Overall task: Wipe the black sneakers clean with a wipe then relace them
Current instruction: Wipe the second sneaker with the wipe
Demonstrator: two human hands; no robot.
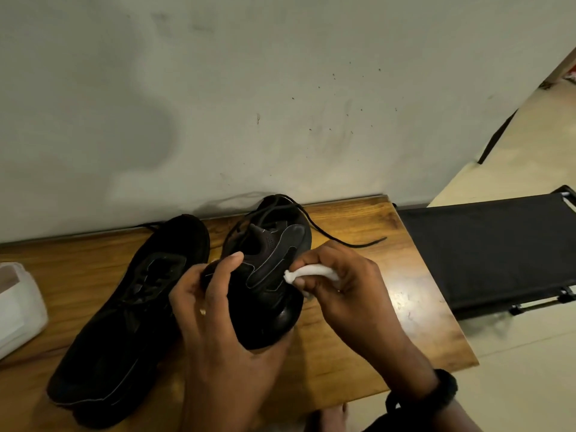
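Wipe (pixel 311 272), pinched in the right hand (pixel 349 294), presses the right flank of the black sneaker (pixel 268 275), gripped at its near end by the left hand (pixel 218 313), long axis running from the bench (pixel 389 307) front edge toward its back.

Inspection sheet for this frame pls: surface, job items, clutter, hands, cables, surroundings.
Surface: wooden table, glossy, set against the wall.
Job's things: held sneaker tilted, its lace loose and trailing right across the table; second sneaker lying on the table to its left; wipe bunched against the held sneaker's side.
Clutter: white pack at the table's left edge.
Grippers: left hand grips the held sneaker's near end; right hand pinches the wipe.
Cables: nothing seen.
Surroundings: speckled wall behind; black fabric frame right of the table; pale floor.
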